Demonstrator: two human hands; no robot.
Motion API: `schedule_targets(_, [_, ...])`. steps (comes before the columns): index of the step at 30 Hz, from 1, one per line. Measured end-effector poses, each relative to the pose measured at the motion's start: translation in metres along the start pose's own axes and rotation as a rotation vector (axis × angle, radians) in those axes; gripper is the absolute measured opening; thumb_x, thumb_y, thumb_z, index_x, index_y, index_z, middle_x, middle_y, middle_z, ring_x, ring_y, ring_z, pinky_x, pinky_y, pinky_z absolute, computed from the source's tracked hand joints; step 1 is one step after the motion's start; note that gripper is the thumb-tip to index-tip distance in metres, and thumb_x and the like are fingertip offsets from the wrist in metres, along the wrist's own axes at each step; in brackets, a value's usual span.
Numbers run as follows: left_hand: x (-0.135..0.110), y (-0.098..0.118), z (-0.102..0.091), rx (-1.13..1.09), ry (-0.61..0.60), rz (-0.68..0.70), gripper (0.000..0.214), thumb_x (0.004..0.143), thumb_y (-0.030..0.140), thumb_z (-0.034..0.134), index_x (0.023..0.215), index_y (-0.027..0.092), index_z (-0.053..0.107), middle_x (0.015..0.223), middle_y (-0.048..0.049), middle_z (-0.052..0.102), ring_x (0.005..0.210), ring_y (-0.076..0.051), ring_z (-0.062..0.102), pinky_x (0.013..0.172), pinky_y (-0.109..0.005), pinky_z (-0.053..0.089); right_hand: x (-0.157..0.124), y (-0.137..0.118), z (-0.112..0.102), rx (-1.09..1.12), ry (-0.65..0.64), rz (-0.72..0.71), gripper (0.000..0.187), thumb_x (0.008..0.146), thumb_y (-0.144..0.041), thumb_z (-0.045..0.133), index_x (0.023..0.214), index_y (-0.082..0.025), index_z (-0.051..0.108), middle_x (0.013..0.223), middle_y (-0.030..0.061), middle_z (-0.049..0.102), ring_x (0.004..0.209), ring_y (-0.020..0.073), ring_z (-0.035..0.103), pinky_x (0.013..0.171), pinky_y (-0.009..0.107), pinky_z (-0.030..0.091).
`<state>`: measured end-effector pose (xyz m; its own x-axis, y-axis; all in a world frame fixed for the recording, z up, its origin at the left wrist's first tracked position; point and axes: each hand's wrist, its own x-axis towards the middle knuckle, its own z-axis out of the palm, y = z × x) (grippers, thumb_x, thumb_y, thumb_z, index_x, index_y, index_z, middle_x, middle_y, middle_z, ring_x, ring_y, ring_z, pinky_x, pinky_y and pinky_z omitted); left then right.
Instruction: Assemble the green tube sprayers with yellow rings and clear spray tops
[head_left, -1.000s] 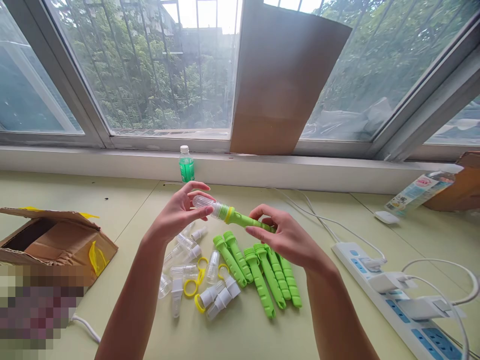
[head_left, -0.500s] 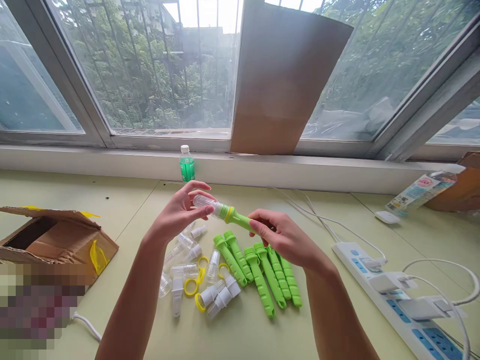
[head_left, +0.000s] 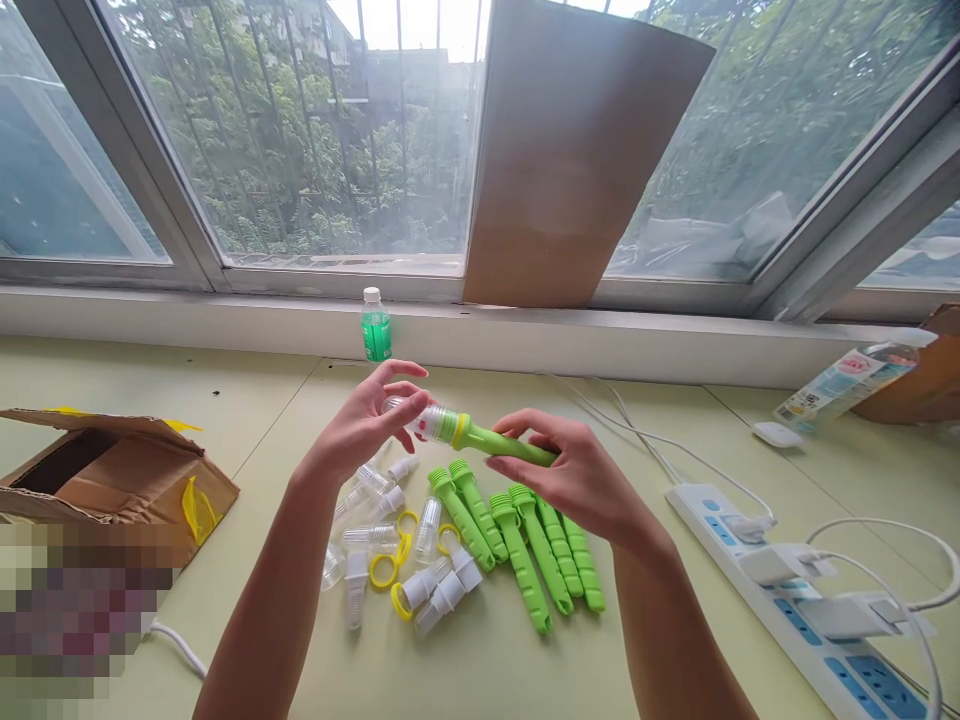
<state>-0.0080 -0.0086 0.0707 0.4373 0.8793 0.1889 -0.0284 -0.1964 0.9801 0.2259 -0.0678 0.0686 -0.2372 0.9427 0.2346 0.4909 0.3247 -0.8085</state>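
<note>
At the frame's left edge we have a cardboard box (head_left: 139, 480), then near the centre our left hand (head_left: 367, 425), fingers closed around a clear cap (head_left: 433, 424) that meets a green handle (head_left: 502, 443) with a yellow ring (head_left: 460, 431), its other end gripped in our right hand's (head_left: 574, 475) fingers, and a power strip (head_left: 787, 608) lower right.
</note>
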Motion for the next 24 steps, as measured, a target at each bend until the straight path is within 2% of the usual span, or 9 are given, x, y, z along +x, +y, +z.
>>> schedule_targets(4, [0.003, -0.003, 0.004, -0.039, 0.101, -0.039, 0.043, 0.086, 0.056, 0.054, 0.108, 0.019, 0.052, 0.082, -0.0035, 0.063, 0.054, -0.012, 0.06, 0.041, -0.02, 0.047, 0.001, -0.001, 0.007, -0.14, 0.117, -0.091, 0.02, 0.08, -0.034, 0.069, 0.095, -0.022, 0.068, 0.087, 0.0026, 0.066, 0.07, 0.0154, 0.055, 0.06, 0.026, 0.041])
schedule_targets(6, [0.005, -0.006, 0.006, -0.026, 0.158, -0.048, 0.042, 0.086, 0.056, 0.053, 0.105, 0.019, 0.053, 0.075, -0.0007, 0.061, 0.044, -0.009, 0.053, 0.035, -0.019, 0.042, 0.001, -0.001, 0.008, -0.165, 0.119, -0.092, 0.018, 0.082, -0.035, 0.067, 0.095, -0.021, 0.069, 0.087, 0.0031, 0.068, 0.071, 0.0164, 0.056, 0.06, 0.027, 0.041])
schedule_targets(11, [0.009, -0.014, 0.015, 0.052, 0.268, -0.003, 0.032, 0.086, 0.049, 0.056, 0.098, 0.02, 0.056, 0.065, 0.0028, 0.059, 0.034, -0.005, 0.041, 0.03, -0.016, 0.029, -0.001, -0.002, 0.003, -0.142, -0.056, -0.002, 0.027, 0.091, -0.041, 0.052, 0.089, -0.019, 0.068, 0.068, 0.0009, 0.06, 0.054, 0.0122, 0.046, 0.048, 0.026, 0.033])
schedule_targets(15, [0.01, -0.015, 0.021, 0.051, 0.259, 0.051, 0.029, 0.087, 0.048, 0.057, 0.097, 0.021, 0.056, 0.064, 0.0031, 0.06, 0.032, -0.006, 0.043, 0.029, -0.017, 0.029, -0.004, -0.004, -0.004, -0.079, -0.154, 0.074, 0.035, 0.095, -0.045, 0.045, 0.086, -0.019, 0.066, 0.065, -0.0002, 0.057, 0.046, 0.0096, 0.041, 0.044, 0.025, 0.03])
schedule_targets(19, [0.01, -0.013, 0.02, 0.018, 0.255, 0.083, 0.034, 0.084, 0.049, 0.061, 0.101, 0.021, 0.054, 0.068, 0.0014, 0.063, 0.041, -0.009, 0.053, 0.034, -0.018, 0.038, -0.003, -0.002, -0.003, -0.129, -0.021, 0.001, 0.026, 0.09, -0.043, 0.056, 0.09, -0.021, 0.069, 0.069, 0.0005, 0.061, 0.054, 0.0128, 0.048, 0.049, 0.026, 0.034])
schedule_targets(24, [0.012, -0.016, 0.013, -0.037, 0.265, -0.064, 0.043, 0.087, 0.06, 0.047, 0.097, 0.018, 0.055, 0.063, 0.0007, 0.06, 0.038, -0.009, 0.051, 0.031, -0.018, 0.035, 0.003, 0.003, 0.007, -0.318, 0.183, -0.148, 0.021, 0.082, -0.029, 0.068, 0.102, -0.023, 0.072, 0.091, 0.0042, 0.07, 0.076, 0.0189, 0.06, 0.069, 0.029, 0.044])
